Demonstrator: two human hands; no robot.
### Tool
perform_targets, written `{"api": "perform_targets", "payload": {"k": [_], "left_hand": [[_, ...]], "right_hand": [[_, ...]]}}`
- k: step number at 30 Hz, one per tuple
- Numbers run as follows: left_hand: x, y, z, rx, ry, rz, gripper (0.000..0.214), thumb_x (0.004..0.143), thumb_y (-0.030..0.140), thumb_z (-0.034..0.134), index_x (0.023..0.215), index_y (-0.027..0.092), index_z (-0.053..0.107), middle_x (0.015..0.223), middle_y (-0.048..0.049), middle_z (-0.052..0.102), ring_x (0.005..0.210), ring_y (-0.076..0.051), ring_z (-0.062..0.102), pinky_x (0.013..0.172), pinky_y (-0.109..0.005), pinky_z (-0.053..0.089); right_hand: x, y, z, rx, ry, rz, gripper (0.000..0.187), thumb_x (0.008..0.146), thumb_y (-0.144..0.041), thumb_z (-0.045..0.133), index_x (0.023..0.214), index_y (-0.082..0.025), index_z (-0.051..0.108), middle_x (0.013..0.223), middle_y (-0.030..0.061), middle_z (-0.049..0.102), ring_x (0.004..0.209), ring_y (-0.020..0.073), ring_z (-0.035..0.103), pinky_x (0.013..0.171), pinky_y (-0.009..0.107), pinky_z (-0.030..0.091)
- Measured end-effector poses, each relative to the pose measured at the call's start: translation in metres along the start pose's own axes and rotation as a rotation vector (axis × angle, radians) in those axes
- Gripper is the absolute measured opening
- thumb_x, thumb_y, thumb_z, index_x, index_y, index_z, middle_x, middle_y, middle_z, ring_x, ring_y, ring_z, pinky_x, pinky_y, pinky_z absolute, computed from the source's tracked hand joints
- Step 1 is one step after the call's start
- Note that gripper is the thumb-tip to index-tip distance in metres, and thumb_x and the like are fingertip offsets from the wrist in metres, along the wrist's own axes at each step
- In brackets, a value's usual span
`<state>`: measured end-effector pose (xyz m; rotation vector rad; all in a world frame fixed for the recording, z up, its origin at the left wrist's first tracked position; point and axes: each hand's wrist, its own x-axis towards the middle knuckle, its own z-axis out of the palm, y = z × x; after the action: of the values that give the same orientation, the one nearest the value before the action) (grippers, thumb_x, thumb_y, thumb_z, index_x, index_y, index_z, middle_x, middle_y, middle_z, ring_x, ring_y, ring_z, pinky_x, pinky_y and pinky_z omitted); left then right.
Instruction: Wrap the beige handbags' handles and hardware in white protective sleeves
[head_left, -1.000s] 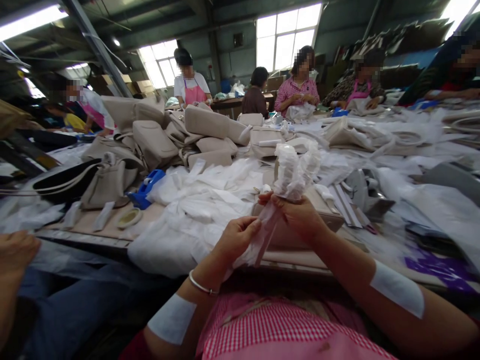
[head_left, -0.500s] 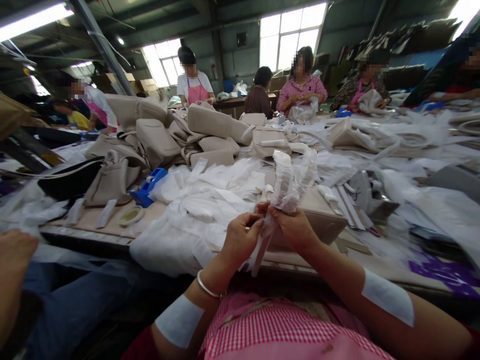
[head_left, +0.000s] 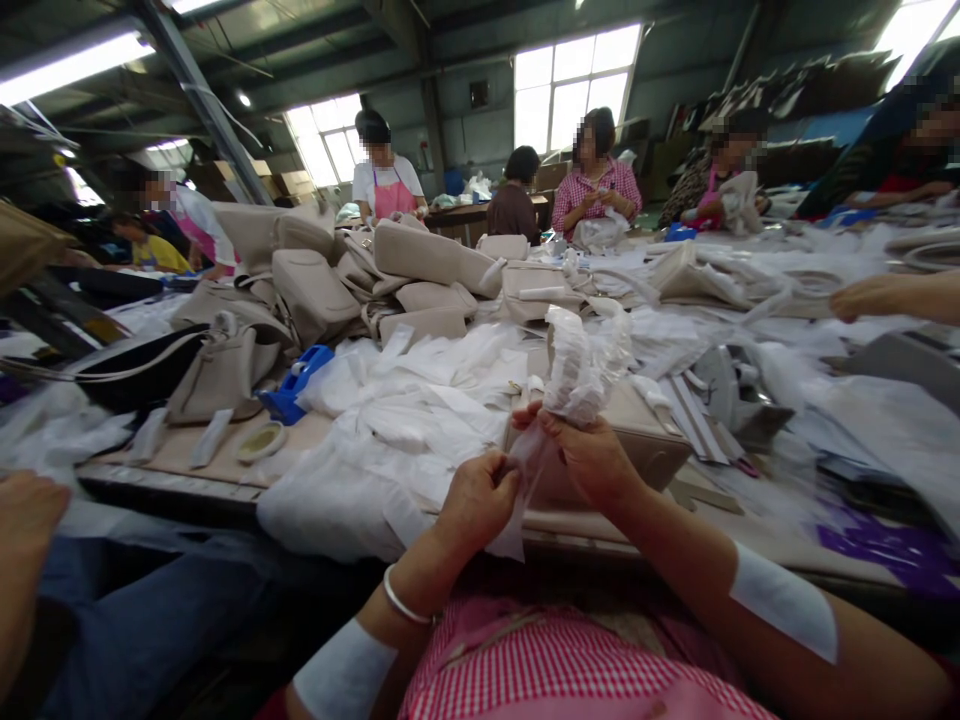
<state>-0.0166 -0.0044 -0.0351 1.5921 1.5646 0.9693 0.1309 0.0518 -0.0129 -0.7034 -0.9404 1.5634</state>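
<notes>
A beige handbag (head_left: 651, 450) lies in front of me, with a strap (head_left: 576, 365) standing up from it, wound in thin white wrapping. My right hand (head_left: 592, 460) is closed around the lower part of this wrapped strap. Lower and to the left, my left hand (head_left: 478, 503) pinches the edge of a loose, see-through white wrapping sheet (head_left: 529, 468). That sheet runs between my two hands, and its free end hangs below. The bag's near side is partly covered by my right hand and the sheet.
White wrapping sheets (head_left: 405, 410) heap up left of the bag. Behind them are piled beige bags (head_left: 435, 255). A blue tape dispenser (head_left: 296, 385) and a tape roll (head_left: 261, 441) sit left; a grey metal dispenser (head_left: 739, 390) stands right. Co-workers' hands reach in at both sides.
My left hand has moved down and slightly left, away from my right hand, drawing the wrapping sheet out. My right hand stays at the strap. A co-worker's hand has appeared at the right.
</notes>
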Motion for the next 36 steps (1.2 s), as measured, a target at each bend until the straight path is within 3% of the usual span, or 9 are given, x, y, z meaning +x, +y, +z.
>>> {"api": "perform_targets", "payload": {"k": [4, 10, 13, 17, 21, 25, 29, 33, 36], "left_hand": [[0.0, 0.003, 0.002, -0.363, -0.126, -0.055, 0.024, 0.082, 0.037, 0.066, 0.083, 0.013, 0.072, 0.075, -0.0054, 0.07, 0.071, -0.018, 0.063, 0.067, -0.027, 0.046], [-0.003, 0.005, 0.005, -0.614, -0.084, -0.165, 0.027, 0.079, 0.038, 0.071, 0.07, 0.013, 0.069, 0.063, -0.0017, 0.064, 0.059, -0.012, 0.055, 0.061, -0.024, 0.042], [-0.007, 0.002, 0.004, -0.606, -0.023, -0.161, 0.029, 0.08, 0.04, 0.071, 0.07, 0.014, 0.069, 0.065, -0.0022, 0.066, 0.063, -0.013, 0.057, 0.063, -0.025, 0.043], [-0.013, 0.003, 0.004, -0.555, -0.027, -0.181, 0.029, 0.082, 0.04, 0.068, 0.07, 0.014, 0.069, 0.065, -0.0036, 0.068, 0.062, -0.014, 0.057, 0.062, -0.025, 0.042], [-0.013, 0.011, 0.007, -0.483, -0.122, -0.157, 0.031, 0.083, 0.039, 0.066, 0.068, 0.012, 0.071, 0.063, -0.004, 0.068, 0.057, -0.012, 0.054, 0.058, -0.024, 0.039], [-0.006, 0.017, 0.011, -0.48, -0.066, -0.175, 0.033, 0.08, 0.042, 0.067, 0.068, 0.012, 0.073, 0.06, -0.0031, 0.067, 0.054, -0.013, 0.054, 0.054, -0.024, 0.039], [0.0, 0.019, 0.01, -0.511, -0.087, -0.178, 0.036, 0.081, 0.047, 0.066, 0.069, 0.013, 0.072, 0.063, -0.0042, 0.069, 0.058, -0.016, 0.061, 0.056, -0.026, 0.046], [0.002, 0.021, 0.01, -0.456, -0.142, -0.173, 0.037, 0.084, 0.045, 0.06, 0.066, 0.014, 0.07, 0.06, -0.0046, 0.068, 0.061, -0.018, 0.065, 0.057, -0.026, 0.048], [0.004, 0.019, 0.01, -0.41, -0.103, -0.126, 0.036, 0.085, 0.042, 0.058, 0.067, 0.014, 0.07, 0.062, -0.0051, 0.069, 0.061, -0.018, 0.064, 0.059, -0.027, 0.049]], "right_hand": [[-0.002, -0.001, 0.001, 0.006, -0.017, 0.087, 0.033, 0.067, -0.04, 0.086, 0.088, -0.018, 0.073, 0.083, 0.0055, 0.076, 0.077, 0.0199, 0.069, 0.072, 0.032, 0.056], [-0.001, -0.001, -0.006, -0.028, -0.057, 0.097, 0.034, 0.07, -0.04, 0.085, 0.092, -0.016, 0.073, 0.078, 0.0042, 0.073, 0.066, 0.0171, 0.065, 0.063, 0.029, 0.054], [0.006, -0.008, -0.015, -0.018, -0.045, 0.112, 0.037, 0.07, -0.042, 0.084, 0.094, -0.016, 0.073, 0.073, 0.0026, 0.071, 0.062, 0.0157, 0.063, 0.059, 0.027, 0.051], [0.015, -0.014, -0.022, -0.17, -0.005, 0.034, 0.032, 0.07, -0.043, 0.084, 0.078, -0.015, 0.069, 0.066, -0.0009, 0.065, 0.057, 0.0116, 0.055, 0.054, 0.023, 0.045], [0.012, -0.005, -0.019, -0.4, 0.015, -0.009, 0.034, 0.069, -0.045, 0.081, 0.069, -0.015, 0.066, 0.06, -0.0015, 0.06, 0.053, 0.011, 0.05, 0.05, 0.023, 0.04], [0.0, 0.012, -0.015, -0.558, 0.019, 0.005, 0.033, 0.07, -0.044, 0.076, 0.061, -0.015, 0.065, 0.054, -0.0002, 0.059, 0.049, 0.0125, 0.049, 0.046, 0.025, 0.038], [-0.006, 0.012, -0.018, -0.69, 0.023, -0.08, 0.032, 0.074, -0.044, 0.071, 0.061, -0.016, 0.065, 0.053, 0.0005, 0.059, 0.049, 0.0138, 0.05, 0.046, 0.025, 0.04], [-0.007, 0.008, -0.015, -0.734, -0.071, -0.174, 0.033, 0.078, -0.044, 0.069, 0.059, -0.018, 0.061, 0.051, -0.0004, 0.058, 0.046, 0.0132, 0.05, 0.043, 0.024, 0.038], [-0.009, 0.011, -0.013, -0.677, -0.13, -0.144, 0.032, 0.08, -0.044, 0.066, 0.06, -0.02, 0.061, 0.048, -0.0015, 0.056, 0.043, 0.0133, 0.049, 0.041, 0.024, 0.038]]}}
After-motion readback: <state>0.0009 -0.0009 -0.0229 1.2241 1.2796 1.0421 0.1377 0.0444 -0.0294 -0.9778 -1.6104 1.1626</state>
